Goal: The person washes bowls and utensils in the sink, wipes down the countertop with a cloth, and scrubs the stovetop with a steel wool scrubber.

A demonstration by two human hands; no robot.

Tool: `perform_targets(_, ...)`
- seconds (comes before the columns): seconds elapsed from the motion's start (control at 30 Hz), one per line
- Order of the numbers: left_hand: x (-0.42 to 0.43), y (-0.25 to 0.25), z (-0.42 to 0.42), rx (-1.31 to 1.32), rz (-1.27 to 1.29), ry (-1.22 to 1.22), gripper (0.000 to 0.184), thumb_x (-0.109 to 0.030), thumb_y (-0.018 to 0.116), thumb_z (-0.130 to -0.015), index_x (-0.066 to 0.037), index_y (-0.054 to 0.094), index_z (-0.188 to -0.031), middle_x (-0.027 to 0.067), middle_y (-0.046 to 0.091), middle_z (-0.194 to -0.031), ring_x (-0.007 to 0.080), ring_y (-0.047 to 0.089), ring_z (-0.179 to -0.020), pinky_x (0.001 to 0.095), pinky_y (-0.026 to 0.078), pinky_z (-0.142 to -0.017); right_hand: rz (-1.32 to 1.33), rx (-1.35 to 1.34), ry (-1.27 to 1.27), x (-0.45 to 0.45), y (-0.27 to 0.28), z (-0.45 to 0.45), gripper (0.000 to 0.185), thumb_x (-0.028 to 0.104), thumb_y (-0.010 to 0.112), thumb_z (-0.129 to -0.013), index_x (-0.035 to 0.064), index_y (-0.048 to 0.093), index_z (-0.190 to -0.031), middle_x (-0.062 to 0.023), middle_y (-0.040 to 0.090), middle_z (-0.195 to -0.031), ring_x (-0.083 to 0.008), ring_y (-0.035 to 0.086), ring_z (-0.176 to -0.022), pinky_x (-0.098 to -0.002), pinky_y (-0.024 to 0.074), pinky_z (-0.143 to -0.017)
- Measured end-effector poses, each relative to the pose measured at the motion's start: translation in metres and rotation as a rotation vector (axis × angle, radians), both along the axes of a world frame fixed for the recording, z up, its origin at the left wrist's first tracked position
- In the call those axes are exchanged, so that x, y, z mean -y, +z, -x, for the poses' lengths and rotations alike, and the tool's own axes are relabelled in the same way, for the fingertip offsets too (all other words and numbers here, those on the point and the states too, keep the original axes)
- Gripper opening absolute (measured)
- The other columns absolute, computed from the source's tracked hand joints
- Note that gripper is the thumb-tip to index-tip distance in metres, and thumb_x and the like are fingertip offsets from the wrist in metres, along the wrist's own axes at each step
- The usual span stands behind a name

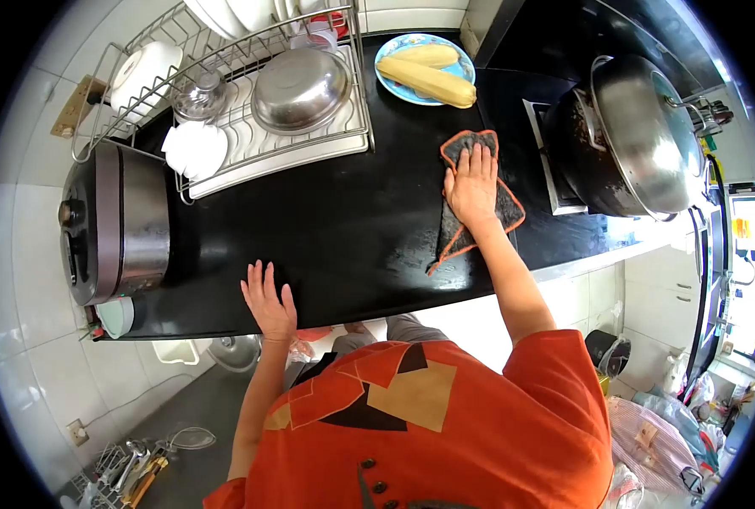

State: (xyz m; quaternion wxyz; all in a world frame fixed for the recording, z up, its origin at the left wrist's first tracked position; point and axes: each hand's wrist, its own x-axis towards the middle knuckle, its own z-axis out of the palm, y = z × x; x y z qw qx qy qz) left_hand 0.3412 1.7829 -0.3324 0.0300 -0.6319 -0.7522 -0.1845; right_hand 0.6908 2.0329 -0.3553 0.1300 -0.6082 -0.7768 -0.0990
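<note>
My right hand point(472, 191) lies flat, fingers stretched out, on a grey cleaning cloth point(508, 209) with an orange edge. The cloth is spread unevenly on the black countertop point(326, 220), and part of it is hidden beneath the palm. Near the front edge, my left hand point(269, 301) rests on the counter with its fingers spread, holding nothing. Beyond the cloth, a blue patterned plate point(387, 82) carries two ears of corn point(428, 82).
To the right, a large steel pot point(640, 136) stands on the stove. A wire dish rack point(364, 106) at the back left holds bowls, plates and an upturned steel basin point(301, 91). A rice cooker point(119, 225) sits at the left end.
</note>
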Motion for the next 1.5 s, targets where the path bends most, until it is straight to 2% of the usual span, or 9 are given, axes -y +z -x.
perform_targets(0.4, 0.010, -0.007, 0.002, 0.040, -0.166, -0.011, 0.042, -0.024, 0.050, -0.093, -0.004, 0.051, -0.131, 0.0162, 0.047, -0.138, 0.0351, 0.038, -0.134, 0.0522, 0.024, -0.111, 0.062, -0.140, 0.293, 0.110, 0.007, 0.016, 0.049, 0.027, 0.054, -0.089, -0.0031, 0.053, -0.128, -0.0223, 0.040, -0.143, -0.0373, 0.030, -0.138, -0.0480, 0.0215, -0.115)
perform_targets(0.6, 0.016, -0.011, 0.007, 0.077, -0.264, 0.074, 0.042, -0.024, 0.050, -0.094, -0.006, 0.050, -0.132, 0.0135, 0.051, -0.135, 0.0313, 0.041, -0.132, 0.0509, 0.023, -0.112, 0.160, -0.307, 0.701, 0.178, 0.016, 0.152, 0.060, 0.041, 0.058, -0.087, -0.0016, 0.053, -0.128, -0.0235, 0.041, -0.142, -0.0386, 0.029, -0.138, -0.0487, 0.0204, -0.115)
perform_targets(0.73, 0.052, -0.010, 0.013, 0.296, -0.298, 0.130, 0.041, -0.025, 0.045, -0.097, -0.007, 0.049, -0.133, 0.0141, 0.051, -0.136, 0.0320, 0.042, -0.132, 0.0494, 0.024, -0.113, 0.229, -0.223, 0.888, 0.229, 0.035, 0.115, 0.075, 0.048, 0.072, -0.074, 0.0081, 0.051, -0.134, -0.0228, 0.035, -0.147, -0.0398, 0.029, -0.138, -0.0528, 0.0211, -0.113)
perform_targets(0.8, 0.070, -0.010, 0.015, 0.332, -0.293, 0.147, 0.040, -0.026, 0.044, -0.098, -0.006, 0.050, -0.133, 0.0152, 0.053, -0.133, 0.0329, 0.044, -0.130, 0.0487, 0.025, -0.112, 0.213, -0.154, 0.791, 0.238, 0.034, 0.061, 0.076, 0.038, 0.078, -0.069, 0.0095, 0.051, -0.133, -0.0208, 0.036, -0.146, -0.0386, 0.031, -0.137, -0.0517, 0.0233, -0.113)
perform_targets(0.97, 0.106, -0.010, 0.010, 0.495, -0.275, 0.145, 0.040, -0.026, 0.043, -0.098, -0.006, 0.051, -0.132, 0.0158, 0.058, -0.127, 0.0344, 0.051, -0.119, 0.0471, 0.028, -0.111, 0.435, 0.043, 0.473, 0.217, 0.044, -0.043, 0.060, 0.005, 0.061, -0.080, 0.0022, 0.045, -0.138, -0.0215, 0.032, -0.149, -0.0350, 0.026, -0.141, -0.0394, 0.0236, -0.117)
perform_targets(1.07, 0.108, 0.008, -0.003, 0.567, -0.244, 0.126, 0.038, -0.026, 0.044, -0.098, -0.007, 0.053, -0.130, 0.0146, 0.059, -0.125, 0.0335, 0.055, -0.113, 0.0446, 0.036, -0.106, 0.690, -0.104, 0.353, 0.187, 0.086, -0.036, 0.047, -0.001, 0.050, -0.079, 0.0016, 0.056, -0.125, -0.0216, 0.053, -0.131, -0.0360, 0.049, -0.124, -0.0380, 0.0402, -0.105)
perform_targets(1.27, 0.074, 0.042, -0.024, 0.786, -0.211, -0.003, 0.036, -0.025, 0.049, -0.098, -0.006, 0.055, -0.128, 0.0157, 0.063, -0.116, 0.0245, 0.064, -0.100, 0.0337, 0.052, -0.083, 0.125, -0.387, 0.432, 0.112, 0.070, -0.003, 0.033, 0.006, 0.055, -0.084, 0.0032, 0.059, -0.117, -0.0182, 0.054, -0.130, -0.0400, 0.053, -0.114, -0.0435, 0.0438, -0.099)
perform_targets(1.4, 0.019, 0.044, -0.053, 0.797, -0.129, -0.045, 0.036, -0.026, 0.054, -0.097, -0.004, 0.058, -0.125, 0.0147, 0.067, -0.104, 0.0213, 0.066, -0.086, 0.0313, 0.053, -0.075, 0.195, -0.025, 0.592, 0.115, 0.024, 0.034, 0.044, 0.029, 0.065, -0.082, 0.0125, 0.059, -0.122, -0.0182, 0.050, -0.133, -0.0394, 0.044, -0.125, -0.0495, 0.0406, -0.100)
perform_targets(1.5, -0.033, 0.070, -0.091, 0.803, 0.023, -0.149, 0.039, -0.032, 0.054, -0.096, -0.002, 0.060, -0.120, 0.0161, 0.068, -0.098, 0.0224, 0.067, -0.082, 0.0317, 0.051, -0.075, 0.100, -0.088, 0.715, 0.134, 0.042, -0.002, 0.049, 0.025, 0.066, -0.077, 0.0087, 0.058, -0.122, -0.0190, 0.049, -0.133, -0.0370, 0.042, -0.126, -0.0481, 0.0303, -0.108)
